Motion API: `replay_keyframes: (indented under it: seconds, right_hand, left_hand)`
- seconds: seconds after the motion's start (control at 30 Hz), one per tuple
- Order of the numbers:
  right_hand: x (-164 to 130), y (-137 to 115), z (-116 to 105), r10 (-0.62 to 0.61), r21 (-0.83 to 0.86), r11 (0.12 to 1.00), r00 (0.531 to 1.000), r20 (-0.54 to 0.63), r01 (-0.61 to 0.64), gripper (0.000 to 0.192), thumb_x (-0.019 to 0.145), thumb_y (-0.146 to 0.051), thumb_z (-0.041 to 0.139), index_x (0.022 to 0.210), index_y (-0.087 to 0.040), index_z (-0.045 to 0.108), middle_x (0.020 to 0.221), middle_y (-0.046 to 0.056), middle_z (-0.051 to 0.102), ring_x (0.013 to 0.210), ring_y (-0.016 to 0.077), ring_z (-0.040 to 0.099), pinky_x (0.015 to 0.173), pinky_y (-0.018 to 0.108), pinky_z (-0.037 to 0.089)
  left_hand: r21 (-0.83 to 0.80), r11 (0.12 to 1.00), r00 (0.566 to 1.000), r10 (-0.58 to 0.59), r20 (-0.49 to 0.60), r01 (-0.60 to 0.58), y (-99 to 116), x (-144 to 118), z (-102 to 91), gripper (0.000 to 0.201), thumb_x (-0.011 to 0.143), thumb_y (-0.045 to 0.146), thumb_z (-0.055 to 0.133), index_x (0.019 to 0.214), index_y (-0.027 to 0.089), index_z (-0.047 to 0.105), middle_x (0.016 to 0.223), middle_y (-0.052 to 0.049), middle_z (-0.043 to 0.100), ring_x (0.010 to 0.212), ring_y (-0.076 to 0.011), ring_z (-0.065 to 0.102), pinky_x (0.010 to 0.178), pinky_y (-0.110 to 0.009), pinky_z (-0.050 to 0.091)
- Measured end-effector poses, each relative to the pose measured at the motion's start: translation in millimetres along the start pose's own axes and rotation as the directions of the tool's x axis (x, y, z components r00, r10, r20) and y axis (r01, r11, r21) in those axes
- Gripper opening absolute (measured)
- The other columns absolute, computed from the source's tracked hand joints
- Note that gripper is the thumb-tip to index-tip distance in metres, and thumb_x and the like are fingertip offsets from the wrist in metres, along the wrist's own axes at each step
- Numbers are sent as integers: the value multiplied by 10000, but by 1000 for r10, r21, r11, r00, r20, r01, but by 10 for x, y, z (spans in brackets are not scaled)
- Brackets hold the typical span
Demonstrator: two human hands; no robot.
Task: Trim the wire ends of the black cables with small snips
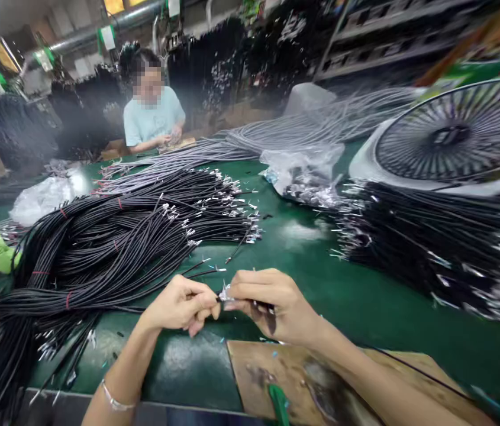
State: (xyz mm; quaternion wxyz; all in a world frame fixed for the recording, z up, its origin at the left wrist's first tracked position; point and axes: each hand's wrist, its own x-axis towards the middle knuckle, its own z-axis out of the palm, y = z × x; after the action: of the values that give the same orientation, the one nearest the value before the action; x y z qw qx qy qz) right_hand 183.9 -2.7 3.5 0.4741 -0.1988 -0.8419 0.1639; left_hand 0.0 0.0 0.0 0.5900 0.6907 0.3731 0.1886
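I see the green table (365,296) under my fingers, the black wire heap (99,248) beyond and left of them. My left hand (181,306) and right hand (271,305) pinch one wire tip (223,294) between their closed fingertips.

Matt black rubbery cables (112,236) with shiny metal tips lie on a glossy green table (321,266) beside a scuffed wooden board (276,373).

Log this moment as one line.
left hand: pinches black wire | right hand: holds wire's metal tip | beside: wire bundle | surface: green table
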Motion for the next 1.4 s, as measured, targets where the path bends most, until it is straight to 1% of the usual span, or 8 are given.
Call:
replay_keyframes:
  seconds: [0.23, 0.4, 0.47, 0.7, 0.97, 1.13, 1.27, 1.4]
  right_hand:
    - [-54, 87, -72, 30, -134, 991, 971, 238, 3, 319, 732, 25, 393, 788, -159, 648, 661, 39, 616, 577, 125, 556, 510, 213, 393]
    - [-7, 70, -71, 301, -146, 944, 953, 15, -296, 167, 816, -85, 491, 869, -127, 643, 739, 58, 620, 632, 143, 578, 551, 230, 449]
    - [21, 48, -59, 337, -106, 937, 941, 31, -332, 81, 807, -186, 580, 814, -138, 645, 689, 30, 584, 577, 126, 544, 499, 216, 432]
    - [-45, 108, 2, 125, -172, 975, 987, -98, -141, 199, 760, -36, 464, 762, -143, 631, 679, 43, 597, 564, 114, 542, 488, 202, 423]
    - [-50, 133, -11, -40, -246, 969, 999, -28, 32, 354, 623, 40, 353, 719, -151, 636, 556, 21, 570, 469, 109, 472, 421, 206, 349]
    - [-1, 96, -9, 211, -7, 977, 973, -98, -213, 226, 729, -43, 467, 697, -159, 659, 602, 28, 589, 521, 113, 526, 464, 209, 399]
    - [43, 143, 12, 505, 214, 853, 855, -114, -476, 188, 722, -247, 612, 555, -162, 600, 563, 6, 558, 514, 116, 512, 470, 222, 407]
    - [34, 254, 15, 606, 224, 790, 784, -136, -571, 209, 757, -309, 574, 621, -151, 600, 548, 1, 568, 480, 117, 504, 459, 230, 403]
  left_hand:
    - [82, 997, 1000, -13, -14, 14, 44, -19, -52, 401, 760, 435, 589, 541, 101, 631, 397, 43, 422, 374, -52, 345, 386, -181, 265]
    - [254, 967, 955, 106, -278, -33, 80, 64, 19, 247, 756, 310, 611, 608, 135, 702, 544, -14, 595, 506, -107, 489, 459, -197, 348]
    - [302, 952, 917, 165, -363, -52, 76, 73, 32, 184, 743, 285, 633, 660, 148, 725, 615, -38, 643, 567, -133, 542, 498, -208, 390]
    - [242, 970, 886, 130, -446, -20, 200, 10, 86, 125, 723, 211, 632, 672, 143, 723, 621, -37, 643, 540, -130, 560, 485, -206, 414]
    - [168, 985, 892, 47, -449, 33, 291, 1, 127, 231, 736, 126, 529, 514, 133, 591, 500, 10, 516, 447, -82, 473, 426, -175, 369]
    - [62, 998, 912, 35, -408, -11, 273, -1, 107, 285, 787, 156, 468, 514, 133, 548, 454, 27, 445, 407, -65, 411, 383, -164, 315]
    - [99, 994, 938, 81, -338, -50, 305, -32, 98, 275, 780, 166, 484, 512, 134, 535, 514, 17, 456, 434, -66, 415, 408, -177, 313]
    - [196, 977, 950, 140, -278, -87, 319, -41, 97, 273, 731, 166, 547, 460, 135, 537, 527, 2, 496, 471, -81, 445, 444, -188, 330]
